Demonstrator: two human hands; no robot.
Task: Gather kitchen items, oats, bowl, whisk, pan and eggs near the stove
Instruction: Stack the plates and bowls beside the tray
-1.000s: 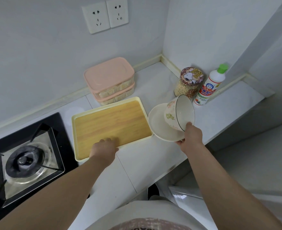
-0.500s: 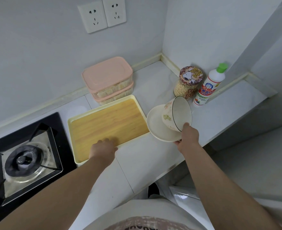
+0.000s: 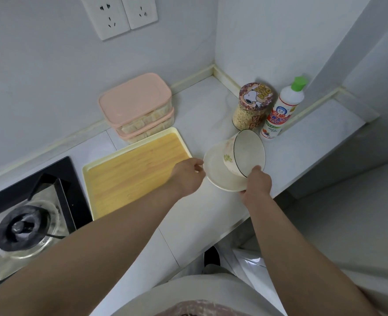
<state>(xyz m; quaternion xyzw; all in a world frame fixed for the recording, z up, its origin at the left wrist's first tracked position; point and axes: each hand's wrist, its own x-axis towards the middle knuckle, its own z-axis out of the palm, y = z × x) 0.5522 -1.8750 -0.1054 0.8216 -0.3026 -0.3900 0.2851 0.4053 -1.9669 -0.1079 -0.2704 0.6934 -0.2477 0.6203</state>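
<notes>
My right hand [image 3: 255, 183] grips a floral bowl [image 3: 245, 153] by its near rim, tilted on its side over a white plate [image 3: 213, 174] that the same hand holds from below. My left hand [image 3: 187, 172] reaches across the tray's right corner, its fingers at the plate's left edge. A jar of oats [image 3: 251, 107] with a cartoon-dog lid stands behind the bowl near the wall corner. The gas stove [image 3: 26, 224] lies at the far left. No whisk, pan or eggs are in view.
A yellow tray [image 3: 131, 172] with a wooden-look base sits between the stove and the plate. Two stacked pink-lidded boxes [image 3: 138, 108] stand against the back wall. A white bottle with a green cap [image 3: 282, 110] stands right of the jar. The counter edge runs close to my body.
My left hand left the tray's front edge and moved right to the plate's left rim. The bowl and plate stayed in my right hand, nearly in place.
</notes>
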